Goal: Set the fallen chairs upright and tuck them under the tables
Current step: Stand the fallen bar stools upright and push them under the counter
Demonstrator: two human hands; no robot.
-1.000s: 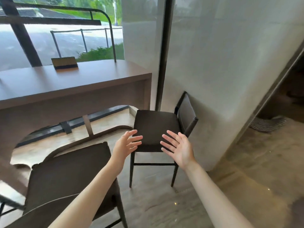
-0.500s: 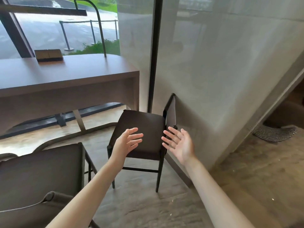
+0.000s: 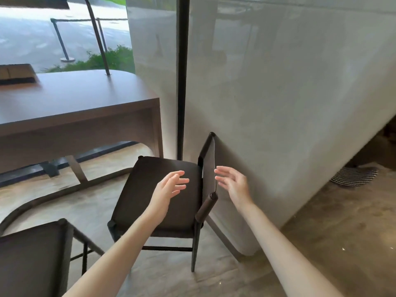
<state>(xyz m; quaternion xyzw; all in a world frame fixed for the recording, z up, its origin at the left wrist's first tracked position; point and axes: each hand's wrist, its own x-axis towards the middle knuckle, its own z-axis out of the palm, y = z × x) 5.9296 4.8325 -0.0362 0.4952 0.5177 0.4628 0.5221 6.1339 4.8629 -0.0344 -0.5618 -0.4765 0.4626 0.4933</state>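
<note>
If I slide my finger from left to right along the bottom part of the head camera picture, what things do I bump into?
Near chair → left hand over the second chair's seat → that chair's backrest → right hand → wall → striped thing on the floor.

Corner of a room beside a large window, lit by daylight.

A glossy pale grey wall [image 3: 289, 103] meets the window [image 3: 53, 28] at a dark vertical frame post [image 3: 182, 82]. The polished stone floor [image 3: 342, 221] is brownish and reflective. Outside lie wet pavement, a metal railing [image 3: 62, 39] and green shrubs [image 3: 107, 58].
</note>
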